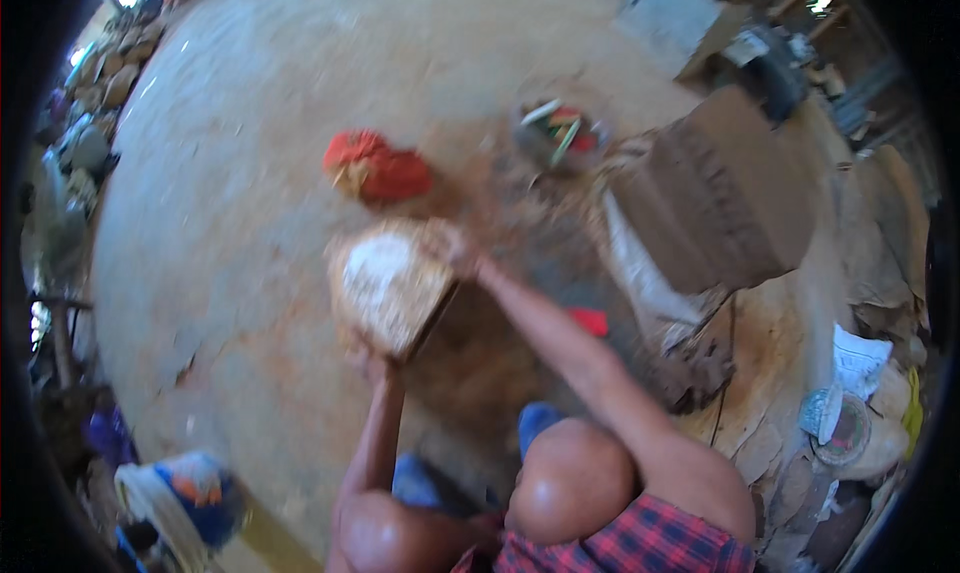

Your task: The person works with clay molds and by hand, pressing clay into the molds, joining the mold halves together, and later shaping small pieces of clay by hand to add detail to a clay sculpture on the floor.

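A squarish tan block (410, 288), dusted white over its upper face, is held up between my two hands. It looks blurred, so I cannot tell its material. My right hand (455, 250) grips its far right corner. At the near corner, my left hand (375, 360) holds it from below, with the fingers partly hidden. Just beyond the block, a crumpled red-orange cloth or bag (378, 166) lies on the floor.
Farther right stands a round container (560, 133) with coloured sticks or tools in it. A brown cardboard box (715, 193) rests beside white plastic sheeting (645, 263). Near my right arm lies a small red piece (588, 321). A white-and-blue bucket (190, 498) sits at lower left.
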Motion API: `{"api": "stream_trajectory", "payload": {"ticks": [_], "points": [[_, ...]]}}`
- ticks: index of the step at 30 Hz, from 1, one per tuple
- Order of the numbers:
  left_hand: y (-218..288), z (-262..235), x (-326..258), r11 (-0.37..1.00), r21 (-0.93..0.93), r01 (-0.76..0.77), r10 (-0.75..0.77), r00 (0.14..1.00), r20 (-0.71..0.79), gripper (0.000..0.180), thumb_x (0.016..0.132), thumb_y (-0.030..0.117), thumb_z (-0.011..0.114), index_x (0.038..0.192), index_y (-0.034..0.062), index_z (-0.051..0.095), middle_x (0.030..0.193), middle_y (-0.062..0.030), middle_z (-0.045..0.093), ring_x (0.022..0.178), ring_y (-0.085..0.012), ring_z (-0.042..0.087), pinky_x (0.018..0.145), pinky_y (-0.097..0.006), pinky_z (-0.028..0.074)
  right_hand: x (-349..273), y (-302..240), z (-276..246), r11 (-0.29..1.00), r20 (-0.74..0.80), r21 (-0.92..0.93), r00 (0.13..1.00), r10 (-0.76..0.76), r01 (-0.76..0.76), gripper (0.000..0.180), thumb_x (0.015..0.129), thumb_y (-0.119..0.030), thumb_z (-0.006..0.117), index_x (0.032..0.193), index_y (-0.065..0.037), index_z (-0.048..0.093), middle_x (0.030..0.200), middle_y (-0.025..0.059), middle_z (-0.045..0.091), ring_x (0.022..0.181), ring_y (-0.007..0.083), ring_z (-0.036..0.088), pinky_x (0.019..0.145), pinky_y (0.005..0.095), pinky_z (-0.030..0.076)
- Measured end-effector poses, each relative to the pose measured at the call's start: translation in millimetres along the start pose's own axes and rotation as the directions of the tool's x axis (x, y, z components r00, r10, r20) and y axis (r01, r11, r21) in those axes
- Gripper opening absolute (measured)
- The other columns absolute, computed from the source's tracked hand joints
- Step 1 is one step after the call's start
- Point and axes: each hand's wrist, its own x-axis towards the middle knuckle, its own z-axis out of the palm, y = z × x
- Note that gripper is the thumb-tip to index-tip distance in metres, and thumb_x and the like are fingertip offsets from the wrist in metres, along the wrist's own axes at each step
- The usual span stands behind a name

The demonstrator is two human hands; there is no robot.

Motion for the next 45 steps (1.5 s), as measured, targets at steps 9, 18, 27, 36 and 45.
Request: {"api": "stream_trajectory", "payload": {"ticks": [9, 18, 27, 36, 45], "points": [[96, -35, 5, 0.789, 0.585, 0.187, -0.386, 0.892, 0.236, 0.095, 0.093, 0.069, 0.066, 0.165, 0.021, 0.026, 0.152, -0.0202, 0.05, 0.113, -0.0412, 0.067, 0.088, -0.054, 0.059, -84, 20, -36, 0.983, -0.625, 0.177, 0.765, 0.156, -0.056, 0.039, 0.108, -0.038, 0.054, 0.101, -0.002, 0.067, 0.082, 0.0151, 0.073, 0.077, 0.0288, 0.075, 0.071, 0.0414, 0.057], [184, 4, 25, -0.099, 0.52, -0.849, -0.076, 0.527, 0.846, 0.113, 0.084, 0.048, 0.082, 0.169, 0.0132, 0.016, 0.171, -0.026, 0.022, 0.156, -0.0432, 0.029, 0.124, -0.051, 0.034, -233, 23, -16, 0.965, -0.461, 0.095, 0.848, 0.261, -0.245, 0.05, 0.105, -0.048, 0.06, 0.085, -0.003, 0.068, 0.07, 0.0152, 0.07, 0.061, 0.0313, 0.068, 0.06, 0.0454, 0.051], [177, 31, -34, -0.185, 0.236, -0.954, -0.443, 0.296, 0.846, 0.146, 0.056, 0.053, 0.097, 0.17, 0.0215, 0.011, 0.173, -0.0295, -0.001, 0.157, -0.0552, 0.01, 0.124, -0.061, 0.03, -320, 14, -76, 0.999, -0.598, 0.037, 0.801, 0.032, -0.013, 0.018, 0.093, -0.021, 0.075, 0.101, -0.005, 0.079, 0.09, 0.017, 0.077, 0.082, 0.0322, 0.076, 0.072, 0.0421, 0.058], [149, 1, -5, -0.134, 0.142, -0.981, -0.298, 0.177, 0.938, 0.153, 0.055, 0.082, 0.082, 0.17, 0.016, 0.007, 0.173, -0.03, -0.008, 0.158, -0.0538, -0.002, 0.127, -0.067, 0.011, -481, -48, -214, 0.858, -0.995, -0.053, 0.101, -0.001, -0.512, 0.038, 0.085, -0.019, 0.085, 0.118, -0.003, 0.074, 0.111, 0.0175, 0.075, 0.095, 0.0285, 0.073, 0.077, 0.0407, 0.058], [148, 7, -11, -0.196, 0.073, -0.978, -0.301, 0.131, 0.945, 0.154, 0.056, 0.048, 0.099, 0.17, 0.0134, 0.001, 0.17, -0.0352, -0.011, 0.159, -0.0521, -0.004, 0.129, -0.062, 0.01, -529, -6, -198, 0.402, -0.928, -0.282, 0.354, 0.116, -0.871, 0.112, 0.072, -0.056, 0.088, 0.158, -0.001, 0.041, 0.161, 0.0181, 0.045, 0.144, 0.0409, 0.042, 0.121, 0.0486, 0.034]]}}
